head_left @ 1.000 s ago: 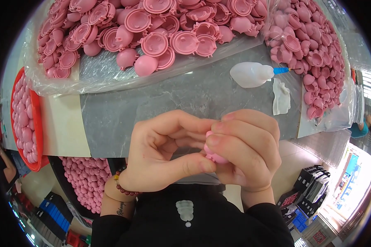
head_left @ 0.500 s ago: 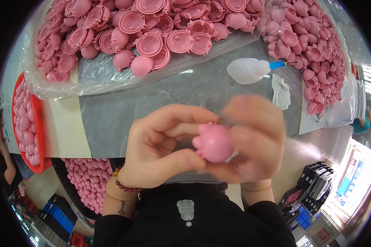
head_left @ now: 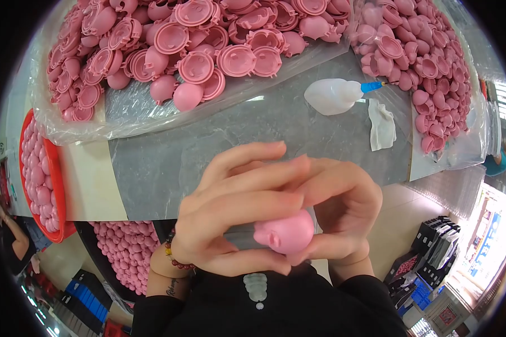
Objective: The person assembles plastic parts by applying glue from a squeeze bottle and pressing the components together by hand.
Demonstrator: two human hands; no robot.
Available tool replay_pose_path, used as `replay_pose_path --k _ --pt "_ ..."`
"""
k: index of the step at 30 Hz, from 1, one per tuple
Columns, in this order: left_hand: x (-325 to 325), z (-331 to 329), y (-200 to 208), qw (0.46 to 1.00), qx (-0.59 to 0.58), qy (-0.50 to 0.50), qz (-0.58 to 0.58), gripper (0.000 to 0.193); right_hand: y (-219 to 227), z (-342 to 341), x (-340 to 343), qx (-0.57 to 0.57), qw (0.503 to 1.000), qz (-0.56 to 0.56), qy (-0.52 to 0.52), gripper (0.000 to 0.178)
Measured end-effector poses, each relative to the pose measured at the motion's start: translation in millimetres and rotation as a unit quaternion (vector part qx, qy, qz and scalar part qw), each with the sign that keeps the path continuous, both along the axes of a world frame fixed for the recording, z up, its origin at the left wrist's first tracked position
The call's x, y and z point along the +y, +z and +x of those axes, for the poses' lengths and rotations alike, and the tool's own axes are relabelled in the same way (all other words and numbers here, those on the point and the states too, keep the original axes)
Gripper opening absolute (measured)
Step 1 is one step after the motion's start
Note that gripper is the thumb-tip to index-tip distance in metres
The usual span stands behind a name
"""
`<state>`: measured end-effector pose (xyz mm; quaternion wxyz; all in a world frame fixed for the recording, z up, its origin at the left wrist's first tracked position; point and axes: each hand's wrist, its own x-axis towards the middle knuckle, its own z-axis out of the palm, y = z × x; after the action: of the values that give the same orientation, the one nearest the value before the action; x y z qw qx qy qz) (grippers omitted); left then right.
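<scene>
A small pink plastic ball, with little raised bumps and a small hole on its left side, is held between my hands, in front of my body. My left hand is curved around it, with its fingers over the top and the thumb below. From the other side my right hand pinches it, thumb underneath and fingertips near the upper edge. The fingers of both hands partly cover the ball. Beyond them on the grey tabletop lies a white squeeze bottle with a blue tip, beside a crumpled white cloth.
Pink half-shells are heaped on clear plastic sheeting across the far side. Another heap of pink half-shells lies at the far right. A red basin of pink balls stands at left; a black bin with more balls is below the table.
The ball has moved down and turned, so its bumps and hole show differently. My left fingers have come over its top; my right hand, blurred before, has lowered against it.
</scene>
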<state>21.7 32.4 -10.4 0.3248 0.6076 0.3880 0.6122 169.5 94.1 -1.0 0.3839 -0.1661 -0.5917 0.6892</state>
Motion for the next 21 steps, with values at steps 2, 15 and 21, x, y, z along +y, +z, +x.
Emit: replay_pose_path --k 2,15,21 --pt "3.5 -2.5 1.0 0.999 0.034 -0.001 -0.011 0.036 -0.6 -1.0 2.0 -0.010 0.998 0.056 -0.021 0.042" --pt "-11.2 -7.8 -6.7 0.779 -0.585 -0.130 -0.181 0.059 7.0 -2.0 42.0 -0.230 0.854 0.277 -0.375 0.036" --pt "-18.0 -17.6 -3.1 0.737 -0.618 -0.218 -0.166 0.055 -3.9 0.3 38.6 -0.343 0.824 0.341 -0.294 0.041"
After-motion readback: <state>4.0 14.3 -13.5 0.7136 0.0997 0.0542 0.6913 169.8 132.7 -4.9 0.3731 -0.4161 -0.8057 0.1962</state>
